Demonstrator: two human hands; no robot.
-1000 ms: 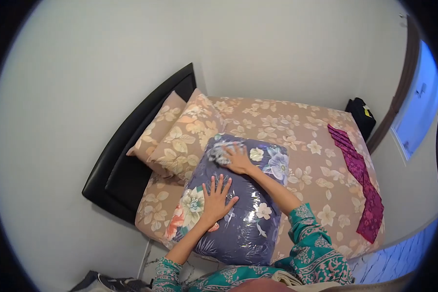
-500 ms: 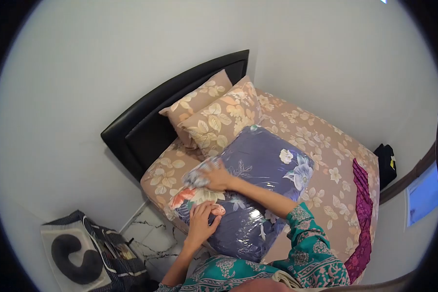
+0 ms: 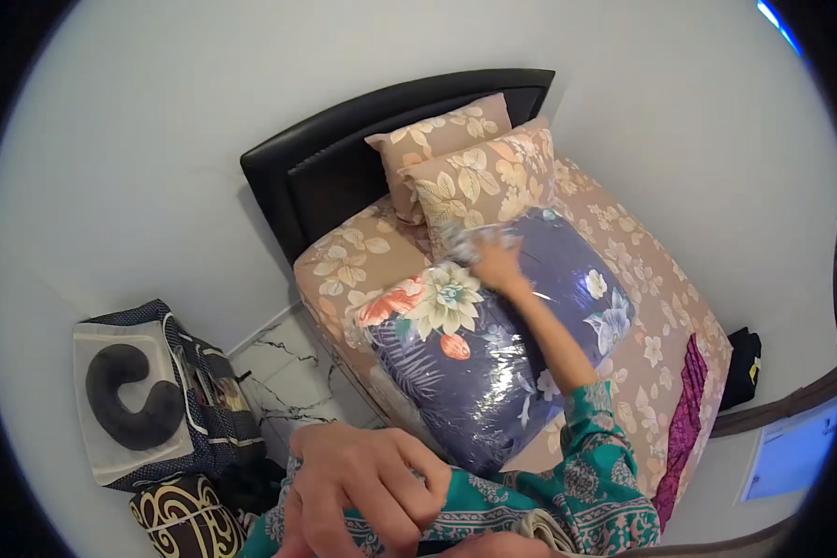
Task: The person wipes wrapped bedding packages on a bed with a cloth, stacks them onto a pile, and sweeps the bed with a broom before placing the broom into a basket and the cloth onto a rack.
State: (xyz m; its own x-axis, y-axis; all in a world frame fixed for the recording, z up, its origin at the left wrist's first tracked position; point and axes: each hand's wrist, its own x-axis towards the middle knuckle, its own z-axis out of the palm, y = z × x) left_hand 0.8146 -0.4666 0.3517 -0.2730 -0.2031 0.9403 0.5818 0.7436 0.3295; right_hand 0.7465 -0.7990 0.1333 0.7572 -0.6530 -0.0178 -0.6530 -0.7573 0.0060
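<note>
A navy floral bundle (image 3: 553,279) in shiny clear plastic lies on the bed. My right hand (image 3: 498,263) presses a crumpled grey-and-white cloth (image 3: 470,242) against the bundle's edge nearest the pillows; hand and cloth are slightly blurred. Close to the camera, at the bottom, my left hand (image 3: 367,479) is raised off the bundle with its fingers curled; whether it holds anything is hidden. Two beige floral pillows (image 3: 484,181) lean one before the other just beyond the bundle.
The bed (image 3: 344,260) has a black headboard (image 3: 330,181). A magenta cloth (image 3: 684,428) lies near its foot, with a black bag (image 3: 742,367) past it. At the left are a grey neck pillow (image 3: 126,409) on a bag and a black-and-gold patterned item (image 3: 181,516).
My left hand has lifted off the bundle towards the camera and curled. My right hand has moved the cloth from the bundle's left part up towards the pillows. The view has turned leftward.
</note>
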